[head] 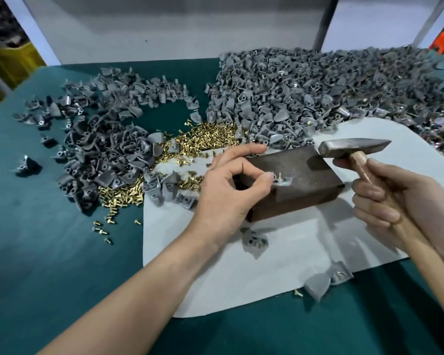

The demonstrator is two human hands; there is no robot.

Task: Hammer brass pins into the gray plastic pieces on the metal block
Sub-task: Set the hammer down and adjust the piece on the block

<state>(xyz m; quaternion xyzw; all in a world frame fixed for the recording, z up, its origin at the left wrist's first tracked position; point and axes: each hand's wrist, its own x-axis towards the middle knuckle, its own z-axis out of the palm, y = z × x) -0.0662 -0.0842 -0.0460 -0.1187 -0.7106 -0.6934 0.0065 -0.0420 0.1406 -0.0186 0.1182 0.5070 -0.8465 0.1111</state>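
1. Your left hand (231, 185) pinches a small gray plastic piece (283, 181) between thumb tip and curled forefinger; a short brass pin (280, 175) stands in it.
2. The piece lies on top of the dark rectangular metal block (308, 172).
3. Your right hand (395, 201) grips the wooden handle of a steel-headed hammer (354, 147), its head raised over the block's far right corner.
4. The block sits on a pale gray sheet (267, 272) spread over the dark green worktop (49, 252).
5. A heap of loose brass pins (210, 135) lies beyond your left hand, between two piles of gray plastic pieces (318, 93).
6. A gray panel (164, 26) backs the worktop; a yellow crate (13, 60) shows far left.
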